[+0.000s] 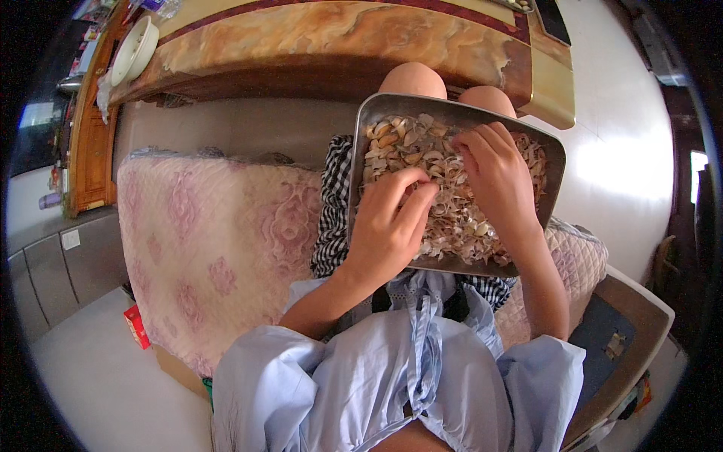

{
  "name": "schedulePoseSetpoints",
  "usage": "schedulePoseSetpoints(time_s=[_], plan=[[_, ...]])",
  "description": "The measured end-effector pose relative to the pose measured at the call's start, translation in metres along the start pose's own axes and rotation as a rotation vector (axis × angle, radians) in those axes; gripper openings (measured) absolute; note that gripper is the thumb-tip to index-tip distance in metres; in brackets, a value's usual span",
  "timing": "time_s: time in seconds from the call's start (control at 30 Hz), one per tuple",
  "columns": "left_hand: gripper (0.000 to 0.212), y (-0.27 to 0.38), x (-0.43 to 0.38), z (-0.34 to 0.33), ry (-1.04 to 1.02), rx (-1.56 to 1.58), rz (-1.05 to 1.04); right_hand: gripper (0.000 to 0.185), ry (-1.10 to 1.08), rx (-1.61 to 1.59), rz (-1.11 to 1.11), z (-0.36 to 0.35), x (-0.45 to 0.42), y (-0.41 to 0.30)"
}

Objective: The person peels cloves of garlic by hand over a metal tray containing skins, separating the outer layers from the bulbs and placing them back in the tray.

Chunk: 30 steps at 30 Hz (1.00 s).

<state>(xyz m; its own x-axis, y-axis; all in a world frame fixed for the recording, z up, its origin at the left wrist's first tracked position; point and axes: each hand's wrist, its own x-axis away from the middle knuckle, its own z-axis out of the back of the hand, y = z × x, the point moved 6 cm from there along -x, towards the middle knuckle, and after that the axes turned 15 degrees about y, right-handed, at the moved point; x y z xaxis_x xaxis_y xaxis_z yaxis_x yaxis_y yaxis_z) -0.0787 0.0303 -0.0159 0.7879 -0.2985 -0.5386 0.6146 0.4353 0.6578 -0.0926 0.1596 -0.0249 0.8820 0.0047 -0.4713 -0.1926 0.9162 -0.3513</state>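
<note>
A rectangular metal tray [457, 268] rests on my lap and holds garlic cloves [388, 140], mostly at its far left, among many dry garlic skins [460, 217]. My left hand [393, 217] is over the tray's left half, with thumb and index finger bent close to each other near the middle. Whether a clove or skin sits between those fingertips cannot be made out. My right hand [497, 169] reaches down over the right half, its fingers curled towards the contents. The back of the hand hides what its fingertips touch.
Beyond my knees stands a marble-patterned table [339, 34], with a pale bowl [134, 51] at its left end. I sit on a seat with a quilted floral cover [226, 226]. A wooden cabinet [93, 147] stands at the left, and a red box [136, 326] lies lower left.
</note>
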Motion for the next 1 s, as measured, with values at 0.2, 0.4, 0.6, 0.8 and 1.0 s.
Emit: schedulePoseSetpoints(time_s=[0.2, 0.4, 0.6, 0.8, 1.0], plan=[[0.017, -0.003, -0.001, -0.003, 0.015, 0.006, -0.011, 0.015, 0.048, -0.014, -0.054, -0.003, 0.003, -0.001], [0.017, -0.004, -0.001, -0.003, 0.025, 0.029, 0.002, 0.019, 0.026, 0.005, -0.082, -0.011, -0.001, 0.001], [0.015, -0.005, -0.003, -0.002, 0.04, 0.038, -0.009, 0.018, 0.101, -0.055, -0.094, -0.001, 0.002, -0.001], [0.03, -0.003, -0.013, 0.0, 0.032, 0.368, 0.215, 0.018, 0.04, -0.837, -0.679, 0.021, 0.027, 0.003], [0.031, 0.01, -0.014, -0.011, -0.153, 0.711, 0.376, 0.024, 0.048, -1.7, -0.994, 0.016, 0.054, -0.002]])
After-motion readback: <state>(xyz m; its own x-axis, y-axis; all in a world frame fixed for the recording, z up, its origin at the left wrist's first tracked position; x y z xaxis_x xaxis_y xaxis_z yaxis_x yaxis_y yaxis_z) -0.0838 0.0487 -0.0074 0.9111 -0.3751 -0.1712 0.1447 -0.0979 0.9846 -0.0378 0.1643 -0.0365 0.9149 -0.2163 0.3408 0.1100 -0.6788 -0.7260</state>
